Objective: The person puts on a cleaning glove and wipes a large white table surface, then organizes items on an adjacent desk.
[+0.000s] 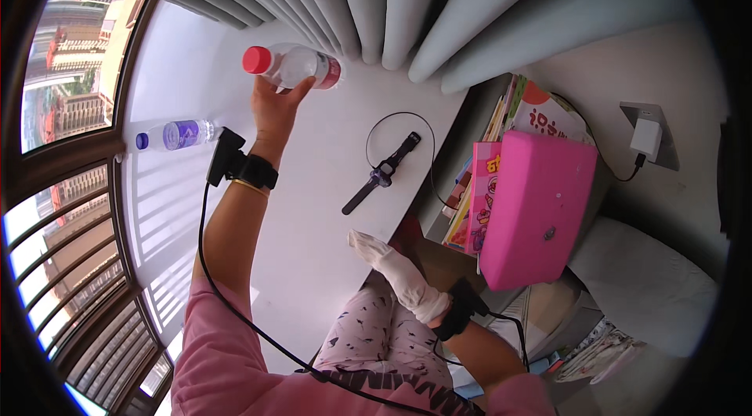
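Observation:
At the far side of the white surface, my left hand grips a clear plastic bottle with a red cap and red-and-white label. The bottle is tilted nearly onto its side, its cap pointing left. A white cloth covering encloses my right hand like a mitten down to the wrist. It hides the fingers, and the hand hovers by the surface's near right edge. Between and beyond my hands lies a dark smartwatch with its strap stretched out and a thin black cable beside it.
Left of my left wrist is a second clear bottle with blue cap and purple label. Barred windows line the left; grey curtains hang behind. To the right are a pink box, upright books and a plugged-in charger.

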The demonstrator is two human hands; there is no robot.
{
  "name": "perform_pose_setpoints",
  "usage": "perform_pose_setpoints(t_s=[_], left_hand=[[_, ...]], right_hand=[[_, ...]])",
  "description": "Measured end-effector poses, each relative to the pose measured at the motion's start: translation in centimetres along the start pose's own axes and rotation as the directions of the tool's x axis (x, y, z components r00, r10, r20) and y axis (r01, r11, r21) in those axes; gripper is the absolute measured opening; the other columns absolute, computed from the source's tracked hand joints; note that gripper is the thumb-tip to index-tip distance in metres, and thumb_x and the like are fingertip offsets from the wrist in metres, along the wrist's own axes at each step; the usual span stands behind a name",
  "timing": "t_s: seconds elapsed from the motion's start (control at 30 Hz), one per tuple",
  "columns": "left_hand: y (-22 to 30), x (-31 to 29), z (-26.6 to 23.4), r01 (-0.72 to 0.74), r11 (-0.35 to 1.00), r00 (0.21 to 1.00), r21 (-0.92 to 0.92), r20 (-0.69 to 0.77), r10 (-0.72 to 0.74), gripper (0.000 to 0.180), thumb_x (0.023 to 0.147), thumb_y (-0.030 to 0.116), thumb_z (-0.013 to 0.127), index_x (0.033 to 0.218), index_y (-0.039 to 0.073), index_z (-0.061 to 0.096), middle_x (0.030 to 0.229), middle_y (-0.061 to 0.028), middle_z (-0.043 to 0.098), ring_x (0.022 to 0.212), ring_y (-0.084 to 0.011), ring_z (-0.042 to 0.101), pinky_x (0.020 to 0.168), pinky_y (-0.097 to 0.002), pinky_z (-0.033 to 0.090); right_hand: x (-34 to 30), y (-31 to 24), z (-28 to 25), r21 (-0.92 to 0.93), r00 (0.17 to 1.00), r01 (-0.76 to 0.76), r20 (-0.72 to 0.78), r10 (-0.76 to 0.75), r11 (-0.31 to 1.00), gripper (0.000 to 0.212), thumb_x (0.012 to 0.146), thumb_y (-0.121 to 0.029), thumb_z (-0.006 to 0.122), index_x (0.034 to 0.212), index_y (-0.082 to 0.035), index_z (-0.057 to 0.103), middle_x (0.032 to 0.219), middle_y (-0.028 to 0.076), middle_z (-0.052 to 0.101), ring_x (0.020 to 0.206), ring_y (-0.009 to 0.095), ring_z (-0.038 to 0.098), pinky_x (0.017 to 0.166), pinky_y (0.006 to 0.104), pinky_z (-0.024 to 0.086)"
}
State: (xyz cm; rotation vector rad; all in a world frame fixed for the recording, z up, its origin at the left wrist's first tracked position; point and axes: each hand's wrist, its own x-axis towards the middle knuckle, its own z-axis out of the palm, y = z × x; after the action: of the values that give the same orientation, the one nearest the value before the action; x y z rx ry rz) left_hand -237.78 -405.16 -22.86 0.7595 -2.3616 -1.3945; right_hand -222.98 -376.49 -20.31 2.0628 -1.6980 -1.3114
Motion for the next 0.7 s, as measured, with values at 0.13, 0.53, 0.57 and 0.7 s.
perform_pose_setpoints(t_s=[0.13, 0.53, 0.57, 0.7], left_hand=[[-5.5, 2.0, -6.3, 0.016, 0.965, 0.979, 0.261, -0.198, 0.037, 0.073, 0.067, 0.026, 0.081, 0.123, -0.001, 0.043, 0.117, -0.0160, 0.057, 0.107, -0.0279, 0.058, 0.092, -0.0356, 0.047], [-12.0, -3.6, -6.6, 0.367, 0.864, 0.907, 0.344, -0.338, -0.251, 0.069, 0.071, 0.018, 0.078, 0.125, -0.002, 0.039, 0.115, -0.0153, 0.052, 0.102, -0.0242, 0.055, 0.086, -0.0354, 0.046], [-12.3, -5.9, -5.4, 0.308, 0.860, 0.948, 0.407, -0.212, -0.240, 0.064, 0.070, 0.015, 0.078, 0.121, -0.001, 0.043, 0.109, -0.0135, 0.053, 0.096, -0.0231, 0.056, 0.082, -0.0355, 0.047], [-7.8, -16.0, 2.6, -0.123, 0.895, 0.900, 0.429, 0.428, -0.081, 0.068, 0.065, 0.020, 0.081, 0.119, 0.005, 0.042, 0.107, -0.0144, 0.050, 0.099, -0.0294, 0.052, 0.084, -0.0393, 0.045]], right_hand=[[-1.3, -3.2, -0.2, -0.407, 0.990, -0.060, 0.094, 0.107, 0.911, 0.056, 0.095, -0.017, 0.024, 0.145, -0.003, 0.004, 0.153, 0.007, 0.006, 0.141, 0.019, 0.008, 0.117, 0.0310, 0.007], [-1.5, -3.8, -1.4, -0.318, 0.994, -0.101, -0.004, 0.105, 0.943, 0.061, 0.089, -0.012, 0.027, 0.145, -0.002, 0.007, 0.153, 0.009, 0.009, 0.141, 0.016, 0.009, 0.116, 0.0286, 0.008], [-1.5, -3.7, -1.4, -0.282, 0.997, -0.065, 0.009, 0.070, 0.957, 0.063, 0.088, -0.016, 0.027, 0.146, -0.002, 0.006, 0.153, 0.008, 0.007, 0.141, 0.017, 0.009, 0.117, 0.0294, 0.007], [-2.1, -5.0, -1.4, -0.071, 0.999, -0.027, -0.022, 0.026, 0.997, 0.055, 0.093, -0.012, 0.023, 0.144, 0.001, 0.007, 0.153, 0.009, 0.009, 0.141, 0.017, 0.009, 0.117, 0.0288, 0.007]])
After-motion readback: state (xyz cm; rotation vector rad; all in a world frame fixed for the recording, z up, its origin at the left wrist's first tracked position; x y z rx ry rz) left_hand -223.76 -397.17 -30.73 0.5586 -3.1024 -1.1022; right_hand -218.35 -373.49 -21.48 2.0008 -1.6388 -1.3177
